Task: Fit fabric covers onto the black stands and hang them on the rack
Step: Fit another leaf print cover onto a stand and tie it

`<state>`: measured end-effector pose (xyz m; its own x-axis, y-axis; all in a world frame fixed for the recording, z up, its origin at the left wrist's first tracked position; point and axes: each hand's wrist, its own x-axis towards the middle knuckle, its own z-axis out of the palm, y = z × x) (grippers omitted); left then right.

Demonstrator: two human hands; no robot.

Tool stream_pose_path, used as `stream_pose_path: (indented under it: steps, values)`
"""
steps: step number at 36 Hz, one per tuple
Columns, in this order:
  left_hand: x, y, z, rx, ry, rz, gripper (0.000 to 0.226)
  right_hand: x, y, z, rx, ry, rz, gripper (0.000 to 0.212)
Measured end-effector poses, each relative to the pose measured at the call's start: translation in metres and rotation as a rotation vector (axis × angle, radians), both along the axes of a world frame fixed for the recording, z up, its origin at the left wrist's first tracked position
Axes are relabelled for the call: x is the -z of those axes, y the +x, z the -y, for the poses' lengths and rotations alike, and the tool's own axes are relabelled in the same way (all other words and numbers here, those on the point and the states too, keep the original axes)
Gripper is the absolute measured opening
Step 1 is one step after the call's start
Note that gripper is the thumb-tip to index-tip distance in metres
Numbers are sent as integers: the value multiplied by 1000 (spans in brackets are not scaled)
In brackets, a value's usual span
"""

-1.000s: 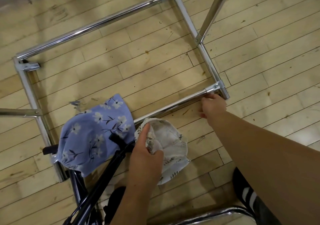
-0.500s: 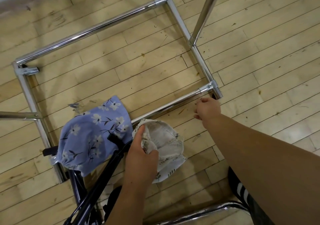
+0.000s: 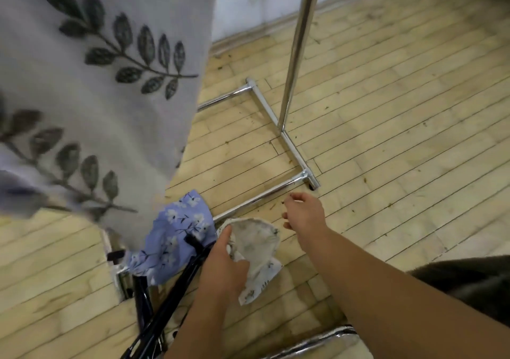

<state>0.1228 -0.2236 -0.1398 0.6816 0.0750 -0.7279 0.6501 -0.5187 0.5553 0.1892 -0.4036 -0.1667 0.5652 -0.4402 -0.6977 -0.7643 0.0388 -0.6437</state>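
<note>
Covers first: the white leaf-print cover (image 3: 255, 244) sits low centre, bunched w/ its opening turned up, held off the wood floor (image 3: 386, 138) by the left hand (image 3: 220, 265), thumb hooked over the rim and fingers gripping the cloth underneath. A blue floral cover (image 3: 176, 237) is just beside it to the left, already draped on 1 of the black stands (image 3: 171, 298), which lean low by the chrome rack (image 3: 299, 55) base. A grey leaf-print cover (image 3: 96, 82) hangs big and blurred top left, prob. on the rack, but its top is out of view.

Step in hand, as I read it: get the white cover's opening spread so it can go over a stand. To do it well, bring the right hand (image 3: 303, 215) in to the far rim, pinch opposite the left thumb, pull the mouth wide and even, then slide it down over the stand top w/o twisting the seam.

Right hand hovers near the cover, not touching, palm down, fingers loosely curled and half spread, holding nothing I can see. Forearm reaches fwd from lower right; left forearm comes up from bottom centre, wrist bent inward.
</note>
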Motion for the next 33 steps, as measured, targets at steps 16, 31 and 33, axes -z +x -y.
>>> stream_pose_path:
  steps: [16, 31, 33]
  values:
    - [-105, -74, -1, 80, -5, 197, 81, -127, -102, -14, -603, -182, 270, 7]
    - [-131, -107, -9, 17, -125, 277, 82, -135, -142, -4, -952, -313, 295, 22]
    - [-132, -109, -9, 30, -147, 279, 82, -134, -140, -2, -930, -363, 289, 20]
